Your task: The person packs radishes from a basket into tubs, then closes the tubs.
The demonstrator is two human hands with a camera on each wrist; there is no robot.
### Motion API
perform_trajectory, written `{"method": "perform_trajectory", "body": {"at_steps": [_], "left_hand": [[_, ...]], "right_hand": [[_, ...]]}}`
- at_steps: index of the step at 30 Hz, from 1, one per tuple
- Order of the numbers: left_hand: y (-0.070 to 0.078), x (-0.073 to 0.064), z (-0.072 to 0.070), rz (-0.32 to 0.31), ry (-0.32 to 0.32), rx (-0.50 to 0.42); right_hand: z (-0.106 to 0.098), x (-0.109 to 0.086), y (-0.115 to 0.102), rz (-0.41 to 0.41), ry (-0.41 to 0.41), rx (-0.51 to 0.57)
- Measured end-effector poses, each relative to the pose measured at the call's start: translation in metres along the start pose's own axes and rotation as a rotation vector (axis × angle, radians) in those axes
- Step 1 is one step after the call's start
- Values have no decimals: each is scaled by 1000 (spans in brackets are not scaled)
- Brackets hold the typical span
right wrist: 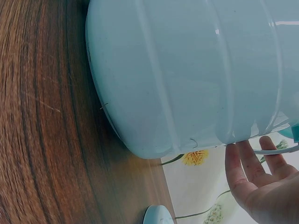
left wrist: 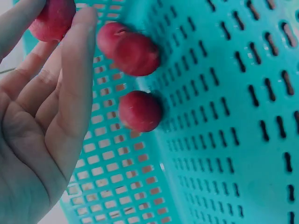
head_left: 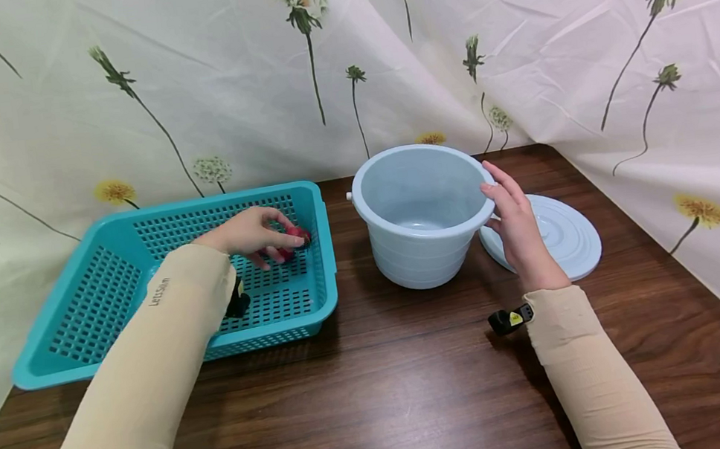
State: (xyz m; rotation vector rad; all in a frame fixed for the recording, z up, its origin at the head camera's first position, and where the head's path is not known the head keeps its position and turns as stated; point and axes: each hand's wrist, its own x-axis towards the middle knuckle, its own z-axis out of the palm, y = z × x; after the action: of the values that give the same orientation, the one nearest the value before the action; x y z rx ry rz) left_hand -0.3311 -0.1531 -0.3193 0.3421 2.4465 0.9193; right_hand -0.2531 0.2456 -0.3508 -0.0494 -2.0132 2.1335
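Observation:
Inside the turquoise plastic basket (head_left: 325, 266), my left hand (head_left: 247, 234) pinches a round red radish (left wrist: 53, 19) between thumb and fingers. Several more red radishes (left wrist: 140, 111) lie on the basket's slotted floor against its wall, just past the fingers in the left wrist view. To the right stands a light blue bucket (head_left: 421, 258), upright with its mouth up; no contents show in it. My right hand (head_left: 519, 235) holds the bucket's right rim, its fingertips touching the outer wall in the right wrist view. The left forearm hides part of the basket.
A round light blue lid (head_left: 570, 236) lies on the dark wooden table (head_left: 387, 386), behind and right of the right hand. A white cloth (head_left: 215, 85) with dandelion prints hangs along the table's back and right edges. The basket stands left of the bucket, a narrow gap between them.

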Motion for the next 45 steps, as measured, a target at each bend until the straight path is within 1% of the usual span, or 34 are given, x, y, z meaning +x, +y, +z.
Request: {"method": "perform_trajectory", "body": {"at_steps": [6, 10, 14, 19, 25, 28, 32, 38, 45], "left_hand": [[8, -5, -7, 21, 50, -56], [14, -8, -8, 45, 56, -93], [20, -9, -5, 74, 86, -113], [30, -12, -1, 129, 123, -144], [45, -18, 4, 135, 152, -160], [51, -20, 5, 155, 168, -166], [59, -22, 7, 196, 187, -194], [73, -22, 12, 246, 197, -234], [91, -23, 21, 300, 191, -288]], "right_hand": [[-1, 0, 0, 7, 8, -3], [-1, 0, 0, 11, 6, -4], [-1, 0, 0, 12, 2, 3], [0, 0, 0, 5, 0, 4], [0, 1, 1, 5, -4, 5], [0, 1, 1, 4, -1, 4], [0, 2, 2, 5, 5, 4], [0, 0, 2, 9, 4, 10], [1, 0, 1, 9, 5, 5]]}}
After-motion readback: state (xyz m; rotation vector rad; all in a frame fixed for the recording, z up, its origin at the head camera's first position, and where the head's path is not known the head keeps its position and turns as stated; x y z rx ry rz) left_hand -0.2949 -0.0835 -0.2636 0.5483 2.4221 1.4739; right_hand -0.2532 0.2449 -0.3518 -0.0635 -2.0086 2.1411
